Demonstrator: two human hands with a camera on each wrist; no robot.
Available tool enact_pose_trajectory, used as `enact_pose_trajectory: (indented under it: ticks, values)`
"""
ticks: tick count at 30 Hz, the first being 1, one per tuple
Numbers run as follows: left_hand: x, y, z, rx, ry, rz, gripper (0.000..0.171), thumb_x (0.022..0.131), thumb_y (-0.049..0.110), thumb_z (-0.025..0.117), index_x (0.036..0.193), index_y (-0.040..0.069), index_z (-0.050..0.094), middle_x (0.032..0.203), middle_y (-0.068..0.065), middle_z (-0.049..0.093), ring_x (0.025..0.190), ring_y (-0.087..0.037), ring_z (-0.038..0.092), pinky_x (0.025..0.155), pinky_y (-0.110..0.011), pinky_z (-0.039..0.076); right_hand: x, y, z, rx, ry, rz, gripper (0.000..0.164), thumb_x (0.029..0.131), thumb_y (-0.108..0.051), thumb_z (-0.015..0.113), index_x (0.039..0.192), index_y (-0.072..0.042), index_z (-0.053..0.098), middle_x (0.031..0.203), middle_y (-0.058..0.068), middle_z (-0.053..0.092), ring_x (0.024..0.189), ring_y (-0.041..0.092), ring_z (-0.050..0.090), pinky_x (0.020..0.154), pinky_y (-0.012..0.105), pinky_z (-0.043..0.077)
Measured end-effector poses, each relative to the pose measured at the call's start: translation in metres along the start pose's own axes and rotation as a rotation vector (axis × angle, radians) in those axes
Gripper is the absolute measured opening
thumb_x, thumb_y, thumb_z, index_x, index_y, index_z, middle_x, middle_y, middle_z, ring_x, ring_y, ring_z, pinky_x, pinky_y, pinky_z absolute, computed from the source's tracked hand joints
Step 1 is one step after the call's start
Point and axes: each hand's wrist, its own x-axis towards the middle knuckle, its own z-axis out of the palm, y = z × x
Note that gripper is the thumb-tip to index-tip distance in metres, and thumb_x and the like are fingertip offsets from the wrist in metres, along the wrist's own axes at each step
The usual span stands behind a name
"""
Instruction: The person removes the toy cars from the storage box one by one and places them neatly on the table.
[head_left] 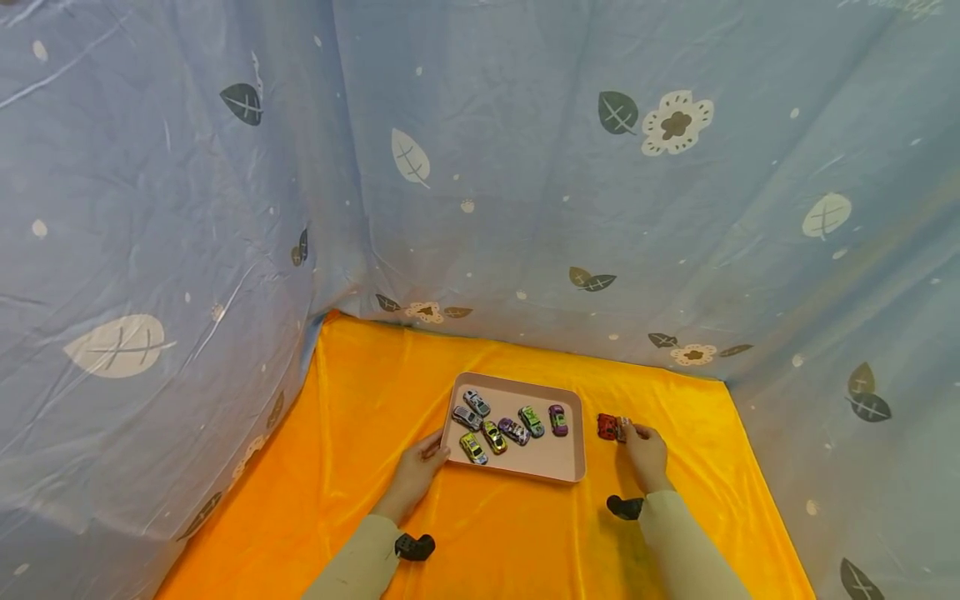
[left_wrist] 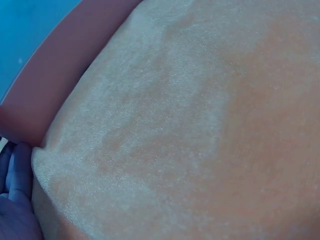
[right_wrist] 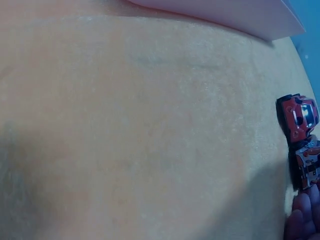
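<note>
A pale pink tray point(head_left: 525, 468) lies on the orange cloth, and my left hand point(head_left: 415, 468) grips its near left corner with the thumb at the rim. In the left wrist view only a few fingers point(left_wrist: 20, 172) show, against the outer wall of the tray. To the right of the tray, my right hand point(head_left: 647, 457) pinches a small red-and-white toy car point(head_left: 622, 428). That car stands close beside a red toy car point(head_left: 607, 426) on the cloth. In the right wrist view, the fingertips point(right_wrist: 302, 205) are at the near end of the patterned car.
Inside the tray sit several toy cars, among them a green car point(head_left: 531, 421), a purple car point(head_left: 558, 419) and a yellow car point(head_left: 473, 447). Blue leaf-print curtains point(head_left: 517, 183) stand behind and at both sides of the orange cloth point(head_left: 375, 375).
</note>
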Motion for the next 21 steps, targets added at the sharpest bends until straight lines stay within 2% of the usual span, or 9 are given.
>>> enact_pose_trajectory:
  ticks: [5, 8, 13, 18, 21]
  values:
    - [-0.001, 0.001, 0.0, -0.005, 0.008, 0.008, 0.052, 0.097, 0.021, 0.061, 0.146, 0.013, 0.046, 0.141, -0.013, 0.05, 0.128, -0.03, 0.047, 0.098, -0.038, 0.047, -0.005, -0.007, -0.002, -0.078, 0.032, -0.078, 0.058, 0.102, -0.036, 0.046, 0.139, 0.009, 0.04, 0.128, 0.028, 0.045, 0.115, 0.041, 0.046, 0.095, 0.051, 0.045]
    - [-0.003, 0.005, 0.0, -0.003, 0.012, 0.016, 0.052, 0.097, 0.02, 0.06, 0.146, 0.011, 0.046, 0.141, -0.016, 0.05, 0.127, -0.031, 0.048, 0.098, -0.038, 0.047, -0.007, -0.014, 0.0, -0.112, 0.037, -0.143, 0.06, 0.101, -0.039, 0.048, 0.139, 0.006, 0.041, 0.128, 0.025, 0.047, 0.113, 0.039, 0.049, 0.09, 0.048, 0.049]
    - [-0.002, 0.0, -0.001, -0.01, 0.011, -0.001, 0.051, 0.098, 0.019, 0.06, 0.146, 0.014, 0.045, 0.14, -0.013, 0.051, 0.127, -0.029, 0.048, 0.099, -0.039, 0.046, -0.011, -0.027, 0.007, -0.113, 0.0, -0.204, 0.068, 0.098, -0.047, 0.051, 0.142, 0.003, 0.039, 0.129, 0.023, 0.047, 0.114, 0.037, 0.05, 0.091, 0.048, 0.049]
    - [-0.003, 0.0, -0.001, -0.014, -0.003, 0.001, 0.052, 0.098, 0.019, 0.059, 0.147, 0.013, 0.044, 0.141, -0.015, 0.05, 0.127, -0.029, 0.049, 0.1, -0.039, 0.046, -0.017, -0.039, 0.019, -0.115, -0.001, -0.25, 0.064, 0.096, -0.041, 0.058, 0.14, 0.003, 0.042, 0.126, 0.023, 0.05, 0.11, 0.035, 0.053, 0.092, 0.048, 0.05]
    - [-0.003, 0.0, -0.001, -0.013, -0.011, 0.004, 0.052, 0.098, 0.02, 0.058, 0.148, 0.012, 0.043, 0.141, -0.016, 0.049, 0.125, -0.029, 0.051, 0.099, -0.039, 0.046, -0.021, -0.046, 0.026, -0.127, 0.003, -0.273, 0.064, 0.094, -0.043, 0.062, 0.138, 0.001, 0.045, 0.123, 0.021, 0.053, 0.105, 0.032, 0.055, 0.089, 0.045, 0.052]
